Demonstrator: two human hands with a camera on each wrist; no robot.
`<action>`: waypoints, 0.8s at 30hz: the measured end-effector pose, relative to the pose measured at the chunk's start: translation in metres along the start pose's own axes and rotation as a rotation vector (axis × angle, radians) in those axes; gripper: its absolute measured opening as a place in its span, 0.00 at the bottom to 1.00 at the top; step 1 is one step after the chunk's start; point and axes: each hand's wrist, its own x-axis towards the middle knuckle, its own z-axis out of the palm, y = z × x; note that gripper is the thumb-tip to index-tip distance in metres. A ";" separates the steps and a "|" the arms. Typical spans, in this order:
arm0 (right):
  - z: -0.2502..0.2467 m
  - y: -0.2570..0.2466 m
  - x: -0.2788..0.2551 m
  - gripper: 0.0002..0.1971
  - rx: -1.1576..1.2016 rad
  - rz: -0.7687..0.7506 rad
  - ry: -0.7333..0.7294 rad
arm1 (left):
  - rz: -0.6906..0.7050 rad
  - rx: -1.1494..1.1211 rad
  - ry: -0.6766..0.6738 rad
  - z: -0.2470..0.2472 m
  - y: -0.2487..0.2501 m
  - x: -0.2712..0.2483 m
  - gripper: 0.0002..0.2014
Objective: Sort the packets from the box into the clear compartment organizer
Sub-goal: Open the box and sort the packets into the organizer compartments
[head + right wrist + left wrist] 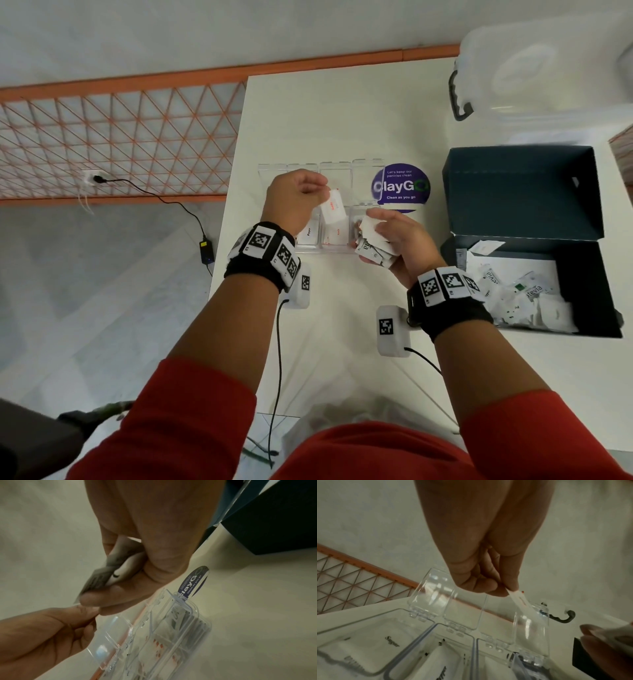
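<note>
My left hand [296, 197] pinches one white packet with red print [333, 205] by its top edge, hanging over the middle of the clear compartment organizer [274, 168]. In the left wrist view the same packet [519, 600] dangles from thumb and finger above the open lids [433, 595]. Just right of it, my right hand [394, 240] grips a bundle of several white packets [371, 245]; the right wrist view shows that bundle [109, 577] between thumb and fingers. The dark blue box [534, 284] with more packets [524, 298] lies open at the right.
A purple round sticker [400, 186] is on the white table [342, 113] behind the organizer. A clear lidded storage bin [541, 72] stands at the back right. Two white tagged modules [392, 330] with cables lie near the table's front edge. The table's left edge drops to the floor.
</note>
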 end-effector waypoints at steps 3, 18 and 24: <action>-0.003 -0.001 0.001 0.18 0.043 0.015 0.008 | -0.011 0.068 -0.003 0.003 -0.005 0.006 0.07; -0.002 0.004 0.000 0.16 -0.067 -0.027 0.028 | -0.060 -0.051 -0.140 0.026 -0.001 -0.025 0.05; 0.005 0.008 0.001 0.15 -0.111 -0.080 -0.001 | -0.072 -0.107 -0.222 0.023 0.003 -0.037 0.13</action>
